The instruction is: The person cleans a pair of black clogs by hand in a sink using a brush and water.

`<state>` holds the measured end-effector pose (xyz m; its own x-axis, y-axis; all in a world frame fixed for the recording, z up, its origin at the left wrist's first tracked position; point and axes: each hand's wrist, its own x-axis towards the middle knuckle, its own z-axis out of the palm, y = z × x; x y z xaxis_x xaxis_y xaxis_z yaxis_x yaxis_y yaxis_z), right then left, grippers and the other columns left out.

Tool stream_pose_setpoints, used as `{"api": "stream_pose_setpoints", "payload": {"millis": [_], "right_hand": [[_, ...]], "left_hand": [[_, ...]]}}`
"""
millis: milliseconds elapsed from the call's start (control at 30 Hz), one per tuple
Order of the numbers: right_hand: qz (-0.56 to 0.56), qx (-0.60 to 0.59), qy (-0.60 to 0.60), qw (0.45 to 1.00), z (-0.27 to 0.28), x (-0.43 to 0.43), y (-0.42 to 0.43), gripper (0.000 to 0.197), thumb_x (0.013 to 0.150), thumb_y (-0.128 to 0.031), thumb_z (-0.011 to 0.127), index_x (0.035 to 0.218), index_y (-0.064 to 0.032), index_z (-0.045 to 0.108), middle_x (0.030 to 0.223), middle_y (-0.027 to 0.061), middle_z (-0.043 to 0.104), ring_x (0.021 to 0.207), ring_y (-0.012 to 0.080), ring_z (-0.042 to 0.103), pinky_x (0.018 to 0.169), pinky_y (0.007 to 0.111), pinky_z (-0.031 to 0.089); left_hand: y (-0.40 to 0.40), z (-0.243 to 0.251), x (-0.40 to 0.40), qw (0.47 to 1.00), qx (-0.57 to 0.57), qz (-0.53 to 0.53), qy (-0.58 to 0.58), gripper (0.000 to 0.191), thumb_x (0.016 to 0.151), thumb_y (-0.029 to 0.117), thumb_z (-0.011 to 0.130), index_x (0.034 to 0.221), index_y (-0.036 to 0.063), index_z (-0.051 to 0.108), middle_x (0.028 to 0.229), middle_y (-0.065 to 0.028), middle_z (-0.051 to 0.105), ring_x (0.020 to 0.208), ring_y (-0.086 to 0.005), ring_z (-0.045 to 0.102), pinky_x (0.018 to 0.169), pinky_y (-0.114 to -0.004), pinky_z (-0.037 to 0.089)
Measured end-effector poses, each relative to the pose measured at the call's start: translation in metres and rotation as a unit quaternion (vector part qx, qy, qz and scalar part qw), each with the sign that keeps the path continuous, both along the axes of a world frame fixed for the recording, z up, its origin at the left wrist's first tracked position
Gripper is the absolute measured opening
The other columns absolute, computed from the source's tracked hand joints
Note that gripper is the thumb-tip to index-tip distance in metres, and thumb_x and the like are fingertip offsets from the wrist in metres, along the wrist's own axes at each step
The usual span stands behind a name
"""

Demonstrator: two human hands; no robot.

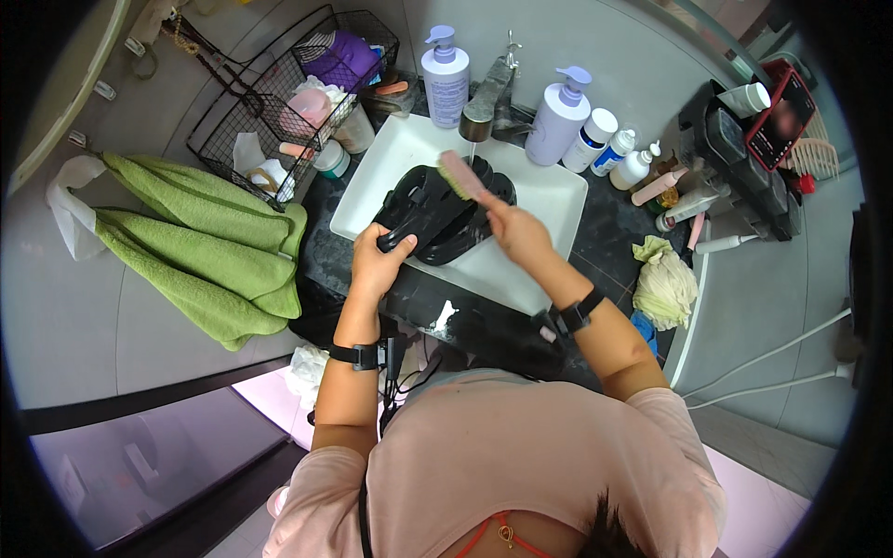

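Over the white rectangular washbasin (551,230), my left hand (380,261) grips the near end of a black sandal or slipper (431,215), thumb on top. In my right hand (520,234) is a pink-backed scrubbing brush (460,171), its pale green bristles facing the sandal's far part. Whether the bristles touch it is hard to tell. More black footwear (446,250) lies beneath and beside the held one, partly hidden. A thin stream of water falls from the faucet (481,108) behind the brush.
Lavender pump bottles (446,87) flank the faucet, with several smaller bottles (614,152) to the right. A wire basket (230,132) of toiletries and a green towel (202,244) are at left. A crumpled cloth (665,282) and a phone (781,115) are at right.
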<state>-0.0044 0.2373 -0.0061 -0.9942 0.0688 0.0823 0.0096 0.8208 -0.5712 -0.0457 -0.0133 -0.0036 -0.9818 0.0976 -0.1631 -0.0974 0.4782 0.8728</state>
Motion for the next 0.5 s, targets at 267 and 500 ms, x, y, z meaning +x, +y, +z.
{"api": "stream_pose_setpoints", "payload": {"millis": [267,500], "right_hand": [[-0.005,-0.01,-0.031,0.999,0.005,0.001,-0.007,0.035,0.089,-0.022,0.046,0.123,-0.0154,0.049,0.078,0.0233,0.061,0.072,0.0395,0.059,0.063,0.049,0.047],[-0.096,0.067,0.019,0.993,0.032,0.002,0.026,0.036,0.091,-0.023,0.044,0.126,-0.0194,0.047,0.08,0.0192,0.061,0.072,0.0369,0.06,0.063,0.047,0.047]], "left_hand": [[0.0,0.007,0.003,0.996,0.082,0.026,0.024,0.035,0.071,0.028,0.076,0.078,0.0014,0.055,0.073,-0.005,0.057,0.065,-0.0143,0.052,0.061,-0.028,0.044],[0.019,0.03,-0.005,0.963,0.205,0.02,-0.172,0.038,0.08,0.04,0.068,0.089,0.0057,0.055,0.077,-0.0016,0.056,0.066,-0.0085,0.05,0.057,-0.022,0.043]]}}
